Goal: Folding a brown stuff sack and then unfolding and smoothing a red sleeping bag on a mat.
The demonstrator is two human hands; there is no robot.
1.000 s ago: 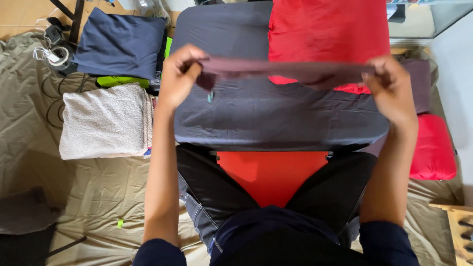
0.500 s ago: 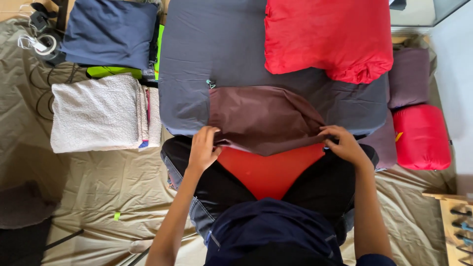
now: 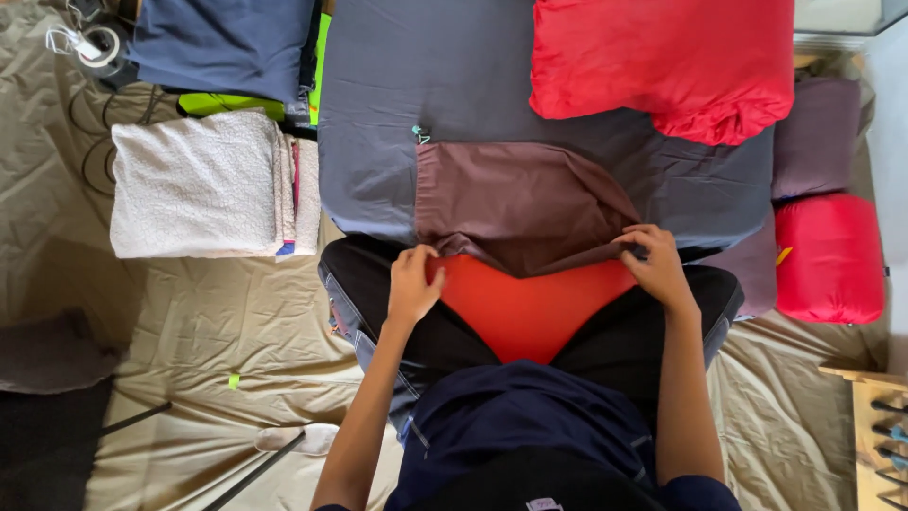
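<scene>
Head view: maroon cloth (image 3: 520,203) spread on a grey-covered cushion (image 3: 378,123), near edge over the lap. Left hand (image 3: 413,284) pinches its near-left corner; right hand (image 3: 657,265) clamps the near-right corner. Red pillow (image 3: 662,61) beyond; folded white towel (image 3: 194,185) left; small teal clip (image 3: 419,133) at the cloth's far-left corner.

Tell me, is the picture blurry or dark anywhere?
Head view: mostly sharp and evenly lit; the maroon cloth and both hands, left and right, look crisp; a dark shadow sits at the lower left on the tan sheet; the straight edges bend a little toward the corners.
</scene>
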